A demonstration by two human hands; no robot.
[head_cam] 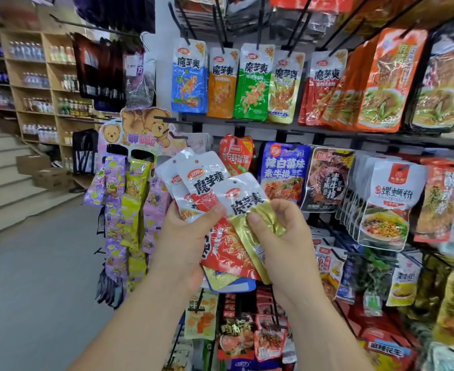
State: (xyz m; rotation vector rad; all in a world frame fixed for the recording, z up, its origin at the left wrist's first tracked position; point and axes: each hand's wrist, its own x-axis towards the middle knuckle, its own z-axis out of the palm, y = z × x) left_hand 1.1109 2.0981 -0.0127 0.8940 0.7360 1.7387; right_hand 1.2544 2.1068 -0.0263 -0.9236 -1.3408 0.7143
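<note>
While hanging packets (250, 84) crowd the rack behind, centre frame: left grip (185, 236) curls round fanned packets (207, 183); right grip (282, 236) pinches gold packet (240, 235), long axis tilted, top toward upper left.

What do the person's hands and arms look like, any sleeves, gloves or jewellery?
The left forearm and right forearm are bare to the frame's bottom edge: no sleeves in view. The left hand and right hand wear no gloves, and no rings, watch or bracelet show. The thumbnails are short and unpainted.
</note>
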